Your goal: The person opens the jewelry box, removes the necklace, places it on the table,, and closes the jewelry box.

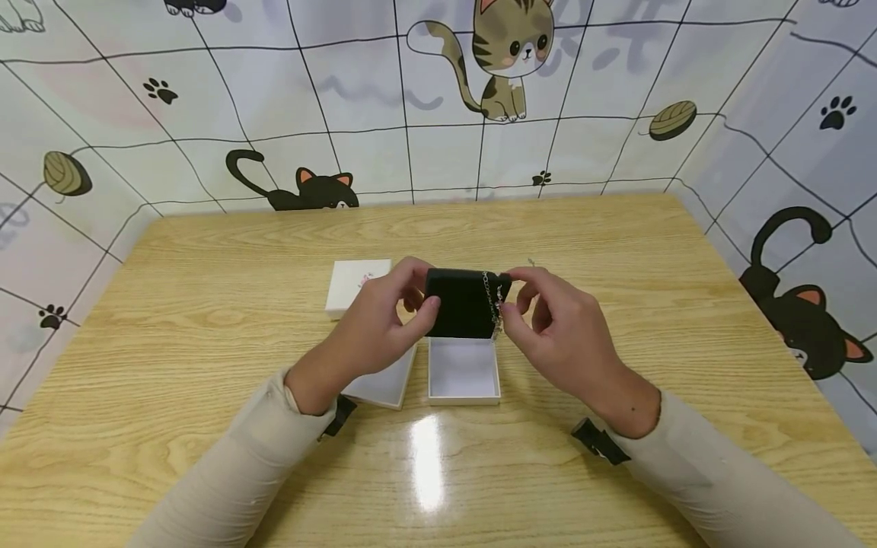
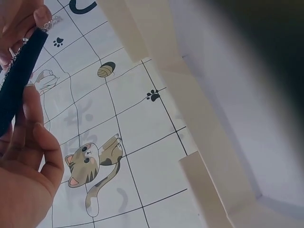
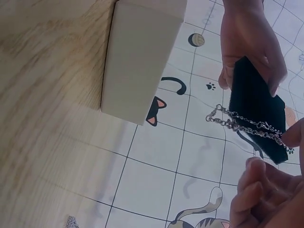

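Note:
A black padded insert (image 1: pixel 457 304) is held up over a small open white box (image 1: pixel 464 401). My left hand (image 1: pixel 373 323) grips the insert's left side between thumb and fingers. Across the insert's right end hangs a silver chain (image 3: pixel 256 129), looped around it with a loose end dangling off the edge. My right hand (image 1: pixel 565 327) is at that end; its thumb and forefinger pinch the chain at the insert's edge. In the left wrist view the insert (image 2: pixel 19 78) appears edge-on, with both hands on it.
A white box with a pink print (image 1: pixel 356 285) lies behind my left hand. Under my left wrist is a white lid or tray (image 1: pixel 384 384), just left of the open box. A small silver piece (image 1: pixel 530 262) lies beyond my right hand. Cat-printed cloth (image 1: pixel 445 152) borders the wooden table.

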{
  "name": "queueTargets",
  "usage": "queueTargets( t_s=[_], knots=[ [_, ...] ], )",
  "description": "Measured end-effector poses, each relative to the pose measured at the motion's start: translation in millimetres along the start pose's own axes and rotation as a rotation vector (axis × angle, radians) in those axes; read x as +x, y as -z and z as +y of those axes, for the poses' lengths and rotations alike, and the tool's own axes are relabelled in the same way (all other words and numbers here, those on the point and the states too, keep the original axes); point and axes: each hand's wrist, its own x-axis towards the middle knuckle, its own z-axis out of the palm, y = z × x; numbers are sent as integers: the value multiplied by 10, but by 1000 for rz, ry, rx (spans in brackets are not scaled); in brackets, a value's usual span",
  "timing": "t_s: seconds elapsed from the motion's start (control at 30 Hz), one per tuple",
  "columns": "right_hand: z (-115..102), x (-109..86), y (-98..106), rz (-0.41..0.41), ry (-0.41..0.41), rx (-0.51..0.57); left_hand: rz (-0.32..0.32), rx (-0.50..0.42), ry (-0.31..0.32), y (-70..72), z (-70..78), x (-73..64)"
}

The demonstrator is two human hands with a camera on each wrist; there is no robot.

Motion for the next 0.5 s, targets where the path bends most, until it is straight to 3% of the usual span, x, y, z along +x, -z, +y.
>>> queueTargets(
  t_s=[0.33, 0.5],
  knots=[
    [-14, -18, -12, -38, 6, 24, -73, -84, 59, -24, 25, -2],
    [-26, -20, -19, -77, 18, 47, -86, -105, 57, -70, 42, -3]
  ],
)
